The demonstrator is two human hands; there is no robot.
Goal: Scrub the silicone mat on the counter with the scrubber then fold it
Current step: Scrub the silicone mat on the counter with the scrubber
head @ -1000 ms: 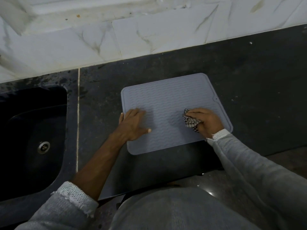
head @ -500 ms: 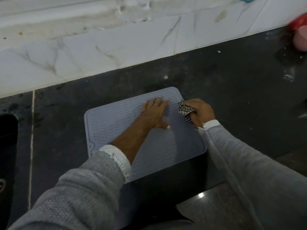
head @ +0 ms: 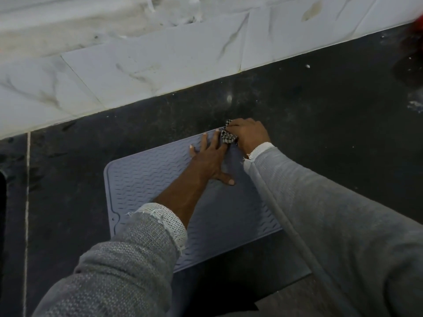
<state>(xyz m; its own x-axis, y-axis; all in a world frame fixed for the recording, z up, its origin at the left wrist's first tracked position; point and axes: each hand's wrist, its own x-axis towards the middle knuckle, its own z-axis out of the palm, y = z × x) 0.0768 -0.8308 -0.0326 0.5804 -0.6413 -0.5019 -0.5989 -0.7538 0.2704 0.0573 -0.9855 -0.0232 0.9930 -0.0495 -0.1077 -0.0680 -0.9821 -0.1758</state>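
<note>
A grey silicone mat (head: 146,186) with a wavy ribbed pattern lies flat on the black counter (head: 320,115). My left hand (head: 212,160) rests flat on the mat's far part, fingers spread and straight. At the mat's far right corner my right hand (head: 248,135) grips a bunched black-and-white checked scrubber (head: 226,136) and holds it against the mat. My two hands touch or nearly touch at the scrubber. My grey sleeves cover the mat's right edge and part of its near edge.
A white marble-tiled wall (head: 160,60) runs along the back of the counter. A dark sink edge (head: 2,186) shows at the far left. Something red (head: 415,28) sits blurred at the top right. The counter's front edge (head: 286,287) lies just past the mat's near side.
My view has swung right, so the sink has left the frame. My right hand moved the scrubber from the mat's right side up to its far corner. My left hand slid further up the mat.
</note>
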